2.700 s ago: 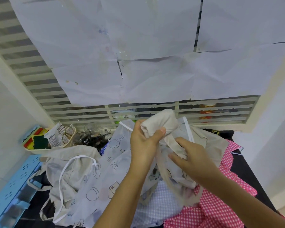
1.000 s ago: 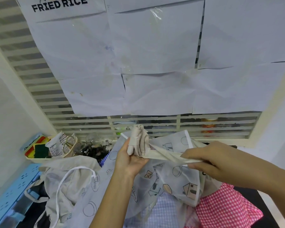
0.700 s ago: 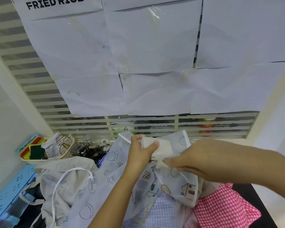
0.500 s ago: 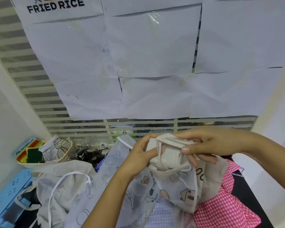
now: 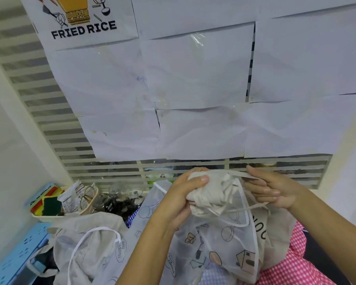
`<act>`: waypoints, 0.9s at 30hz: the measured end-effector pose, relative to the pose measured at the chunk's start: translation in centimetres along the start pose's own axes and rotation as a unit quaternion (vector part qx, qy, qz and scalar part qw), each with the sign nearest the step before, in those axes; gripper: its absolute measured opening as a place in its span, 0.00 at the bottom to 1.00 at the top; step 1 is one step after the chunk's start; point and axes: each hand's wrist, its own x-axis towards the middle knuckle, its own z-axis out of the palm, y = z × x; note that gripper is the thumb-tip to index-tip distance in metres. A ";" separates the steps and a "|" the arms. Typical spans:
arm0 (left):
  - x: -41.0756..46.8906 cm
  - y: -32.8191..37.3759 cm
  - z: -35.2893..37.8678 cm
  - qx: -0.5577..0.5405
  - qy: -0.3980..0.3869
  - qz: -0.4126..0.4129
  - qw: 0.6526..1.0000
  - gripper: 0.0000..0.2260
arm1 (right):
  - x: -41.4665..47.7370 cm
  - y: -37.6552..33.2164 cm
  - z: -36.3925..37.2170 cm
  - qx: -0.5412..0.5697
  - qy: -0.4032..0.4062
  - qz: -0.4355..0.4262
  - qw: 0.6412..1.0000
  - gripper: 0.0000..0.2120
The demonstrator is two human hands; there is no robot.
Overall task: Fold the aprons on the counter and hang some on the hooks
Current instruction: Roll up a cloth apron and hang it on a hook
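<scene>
Paper-covered louvred window [image 5: 111, 171] backs the counter. Just below its bottom slats, the left hand [image 5: 183, 194] grips a rolled beige apron [image 5: 212, 194], thumb pressed on top. The right hand [image 5: 271, 192], also below the slats, pinches the apron's tie strap [image 5: 237, 174], which runs taut over the roll. Further below the window lie a printed translucent apron [image 5: 224, 243] and a pink gingham apron [image 5: 296, 264], both unfolded. Step in hand, as judged: binding the roll. Hold tension on the strap, lay each turn flat around the middle, and clamp the roll firmly until the end is tucked.
</scene>
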 end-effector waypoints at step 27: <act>-1.5 -3.3 0.4 0.008 -0.017 -0.104 0.994 0.27 | 1.1 -0.4 6.9 -0.497 0.354 -0.425 0.668 0.19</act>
